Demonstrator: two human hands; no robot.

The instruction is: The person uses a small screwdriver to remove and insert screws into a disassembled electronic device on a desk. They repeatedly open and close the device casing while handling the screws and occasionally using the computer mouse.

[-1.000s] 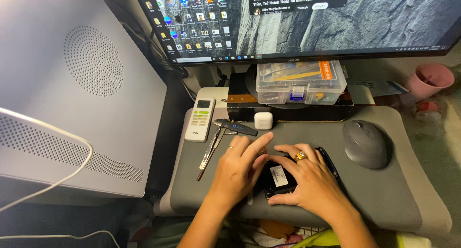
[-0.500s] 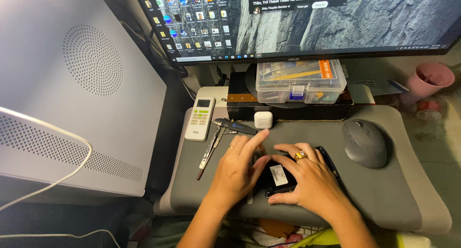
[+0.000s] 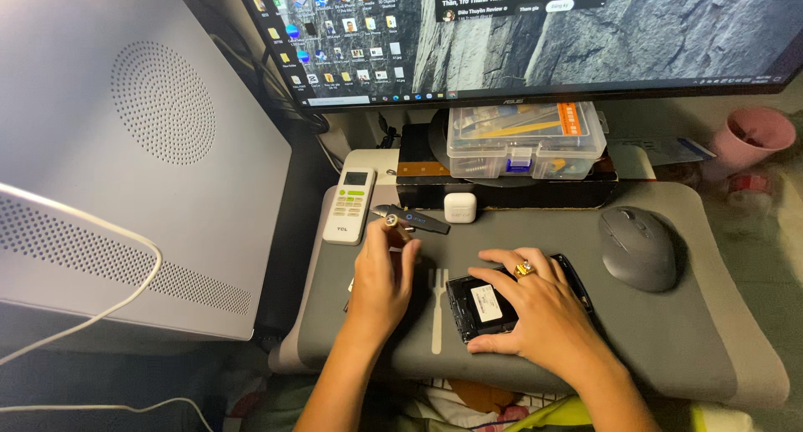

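The left hand (image 3: 381, 277) was lifted a little above the grey desk mat (image 3: 669, 348), and its fingers were pinched around a small metal tool (image 3: 391, 221) with a round shiny tip (what kind of tool it was, I cannot tell). The tip stood just beside a dark flat stick-shaped device (image 3: 411, 218) that lay on the mat, near a white remote control (image 3: 350, 204). The right hand (image 3: 535, 311), with a gold ring (image 3: 524, 270) on one finger, lay flat over a small black device (image 3: 489, 305) whose open back showed a white label; the fingers were spread and pressed on it, not closed around it. This device rested on the middle of the mat, between the two hands. A white fork-shaped piece (image 3: 436, 306) lay on the mat just to the left of it.

Farther right on the mat sat a grey computer mouse (image 3: 637, 246). Behind the mat there were a small white case (image 3: 459, 207), a clear plastic organizer box (image 3: 525, 139) on a dark stand, a monitor (image 3: 535, 30) and a pink cup (image 3: 750, 138). A white computer case (image 3: 125, 148) stood at the left.
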